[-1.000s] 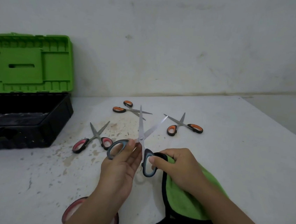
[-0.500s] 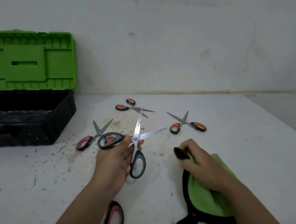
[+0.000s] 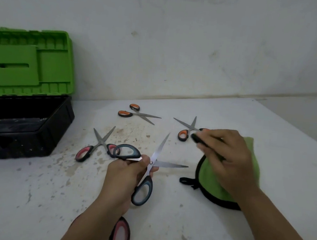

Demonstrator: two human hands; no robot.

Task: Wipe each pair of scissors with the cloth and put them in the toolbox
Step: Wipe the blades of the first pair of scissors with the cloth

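Note:
My left hand point(image 3: 126, 177) grips a pair of blue-and-black handled scissors point(image 3: 142, 188) near the pivot, blades spread wide apart above the table. My right hand point(image 3: 228, 156) holds the green cloth with black trim point(image 3: 211, 182), pinching its black edge and lifting it off the table to the right of the scissors. The toolbox point(image 3: 22, 125) stands at the far left, black body, green lid raised. On the table lie a pink-handled pair point(image 3: 96, 148), an orange-handled pair point(image 3: 136, 113) and another orange-handled pair point(image 3: 186, 130).
One more pink-handled pair point(image 3: 120, 235) lies near the bottom edge, partly under my left forearm. The white table point(image 3: 260, 218) is stained around the middle. A wall runs close behind; the table's right edge drops off at the far right.
My right hand let go of the scissors' handle, took the cloth and lifted it up and away to the right. My left hand turned the open scissors so one blade points right.

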